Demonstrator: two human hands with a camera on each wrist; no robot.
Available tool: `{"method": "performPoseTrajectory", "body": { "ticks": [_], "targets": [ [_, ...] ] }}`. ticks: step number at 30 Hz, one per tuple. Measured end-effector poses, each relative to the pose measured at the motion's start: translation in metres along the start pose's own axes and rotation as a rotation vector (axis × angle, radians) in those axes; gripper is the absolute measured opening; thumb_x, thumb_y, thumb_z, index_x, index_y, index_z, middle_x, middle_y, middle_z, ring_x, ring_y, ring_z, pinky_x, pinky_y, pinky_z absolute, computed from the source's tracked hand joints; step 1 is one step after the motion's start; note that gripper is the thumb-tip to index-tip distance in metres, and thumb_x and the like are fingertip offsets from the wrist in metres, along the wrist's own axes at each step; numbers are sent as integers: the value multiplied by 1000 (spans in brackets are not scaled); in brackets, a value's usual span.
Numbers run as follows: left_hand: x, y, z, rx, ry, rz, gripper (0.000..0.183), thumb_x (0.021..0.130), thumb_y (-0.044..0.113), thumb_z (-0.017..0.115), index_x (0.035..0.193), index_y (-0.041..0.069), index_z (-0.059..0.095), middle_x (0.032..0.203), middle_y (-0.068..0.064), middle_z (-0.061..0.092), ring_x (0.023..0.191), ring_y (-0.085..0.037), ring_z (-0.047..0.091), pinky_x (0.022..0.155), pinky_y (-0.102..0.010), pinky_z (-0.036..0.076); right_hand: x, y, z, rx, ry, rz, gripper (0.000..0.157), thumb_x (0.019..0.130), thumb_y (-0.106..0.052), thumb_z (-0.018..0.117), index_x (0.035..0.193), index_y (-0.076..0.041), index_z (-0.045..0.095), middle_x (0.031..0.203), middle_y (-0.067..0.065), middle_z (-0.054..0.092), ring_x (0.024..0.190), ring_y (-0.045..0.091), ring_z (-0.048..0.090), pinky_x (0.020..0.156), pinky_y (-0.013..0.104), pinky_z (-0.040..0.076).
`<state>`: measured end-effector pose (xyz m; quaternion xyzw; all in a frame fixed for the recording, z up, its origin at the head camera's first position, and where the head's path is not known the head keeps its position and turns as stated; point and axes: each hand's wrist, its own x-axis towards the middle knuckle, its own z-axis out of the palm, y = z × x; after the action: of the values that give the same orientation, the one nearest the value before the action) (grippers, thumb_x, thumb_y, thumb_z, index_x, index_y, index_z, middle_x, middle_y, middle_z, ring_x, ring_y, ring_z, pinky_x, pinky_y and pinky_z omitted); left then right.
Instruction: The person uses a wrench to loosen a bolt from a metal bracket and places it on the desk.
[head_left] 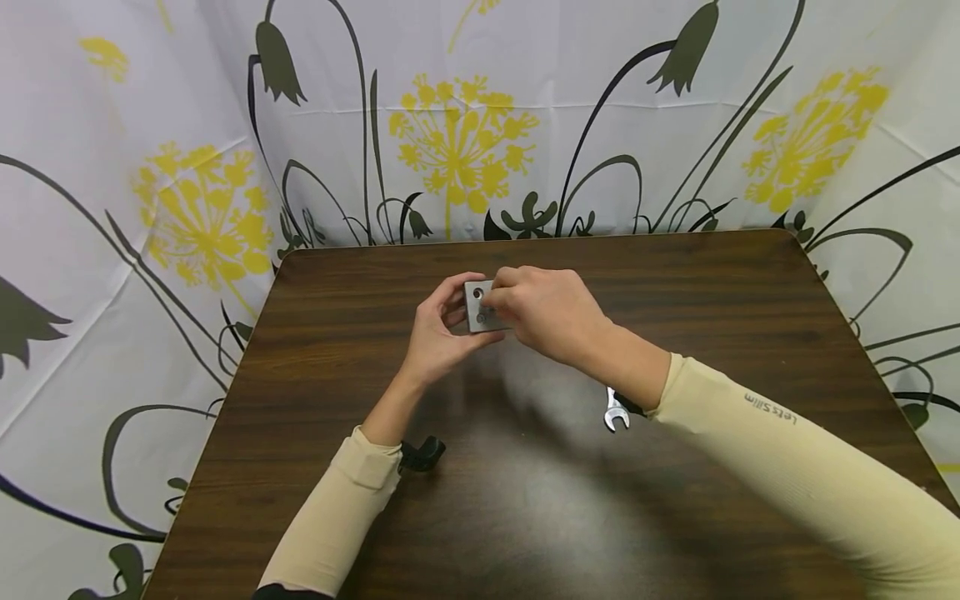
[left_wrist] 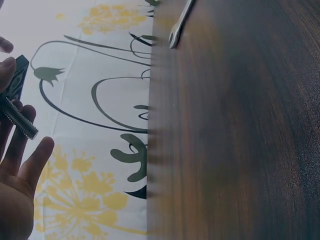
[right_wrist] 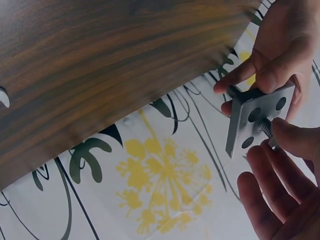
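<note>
A small grey metal block (head_left: 472, 310) with several round holes is held up over the far part of the table. My left hand (head_left: 437, 340) grips it by its edges, thumb on the near side. From the right, my right hand (head_left: 551, 310) pinches a small threaded screw (right_wrist: 265, 128) at the block's holed face, as the right wrist view shows; its tip is partly covered by the fingers. In the left wrist view a thick threaded bolt (left_wrist: 21, 120) sticks out of the block beside the left fingers. The fit inside the holes is hidden.
An open-end wrench (head_left: 617, 414) lies on the brown wood-grain table (head_left: 322, 350), partly hidden under the right forearm. Behind the table's far edge hangs a white curtain (head_left: 495, 50) with yellow and grey flowers. A black wrist mount (head_left: 423, 454) juts from the left sleeve.
</note>
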<state>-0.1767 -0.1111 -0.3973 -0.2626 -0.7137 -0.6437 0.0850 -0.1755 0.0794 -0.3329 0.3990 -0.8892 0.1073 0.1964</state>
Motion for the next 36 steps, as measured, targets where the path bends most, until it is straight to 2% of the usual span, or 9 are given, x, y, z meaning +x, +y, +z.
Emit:
{"method": "performPoseTrajectory", "body": {
  "ticks": [3, 7, 11, 14, 20, 24, 27, 31, 36],
  "targets": [
    [0, -1, 0, 4, -7, -4, 69, 66, -16, 82, 128, -9, 52, 113, -21, 65, 100, -22, 66, 85, -44, 55, -1, 0, 0, 1, 3, -9, 20, 87, -8, 71, 100, -21, 78, 93, -3, 66, 80, 15, 64, 48, 33, 50],
    [0, -2, 0, -3, 0, -9, 69, 67, -15, 83, 128, -8, 53, 112, -21, 66, 99, -21, 66, 85, -39, 55, -1, 0, 0, 4, 6, 19, 19, 89, -26, 74, 106, -19, 76, 90, -3, 65, 72, 13, 61, 48, 32, 48],
    [1, -3, 1, -11, 3, -8, 68, 67, -14, 83, 128, -9, 52, 112, -23, 65, 100, -20, 65, 86, -38, 55, 1, 1, -1, -17, -3, 96, 30, 93, -44, 66, 97, -16, 76, 78, -5, 62, 61, 12, 56, 46, 31, 45],
    [1, -1, 1, -11, 8, -9, 69, 67, -14, 84, 128, -8, 53, 111, -22, 66, 99, -20, 65, 85, -38, 56, 1, 1, -1, -18, -13, 131, 30, 95, -43, 64, 86, -16, 73, 70, -6, 59, 57, 13, 55, 45, 32, 43],
    [0, -1, 1, -11, 3, -1, 70, 66, -15, 83, 129, -8, 52, 113, -20, 66, 101, -22, 65, 86, -41, 55, 1, 0, -1, -2, -3, 54, 9, 91, -23, 71, 95, -17, 76, 79, -4, 62, 70, 14, 59, 48, 32, 48],
    [1, -2, 1, -3, 4, -6, 70, 66, -15, 83, 129, -8, 52, 114, -19, 65, 101, -21, 65, 86, -42, 55, 0, 0, -1, -7, 6, -9, 17, 87, -10, 72, 98, -21, 78, 93, -5, 67, 85, 14, 61, 54, 32, 53],
    [0, -2, 2, -3, -2, -10, 70, 67, -15, 83, 129, -8, 52, 114, -19, 65, 101, -21, 65, 86, -43, 55, -1, 0, 0, -12, 7, -21, 19, 86, -7, 73, 98, -20, 79, 94, -5, 68, 86, 14, 62, 56, 32, 53],
    [0, -2, 2, -11, 2, -5, 69, 67, -15, 83, 128, -7, 53, 113, -19, 66, 101, -21, 66, 86, -40, 55, -1, 0, 0, -9, 9, -12, 16, 87, -18, 75, 103, -18, 77, 94, -3, 68, 84, 15, 62, 55, 33, 53],
    [0, -1, 1, -35, 11, 4, 68, 67, -16, 82, 128, -7, 53, 114, -20, 66, 102, -22, 66, 85, -36, 56, 1, -1, 0, -26, 26, 74, 27, 91, -37, 70, 108, -16, 76, 85, -3, 67, 74, 16, 62, 49, 34, 49]
  ]
}}
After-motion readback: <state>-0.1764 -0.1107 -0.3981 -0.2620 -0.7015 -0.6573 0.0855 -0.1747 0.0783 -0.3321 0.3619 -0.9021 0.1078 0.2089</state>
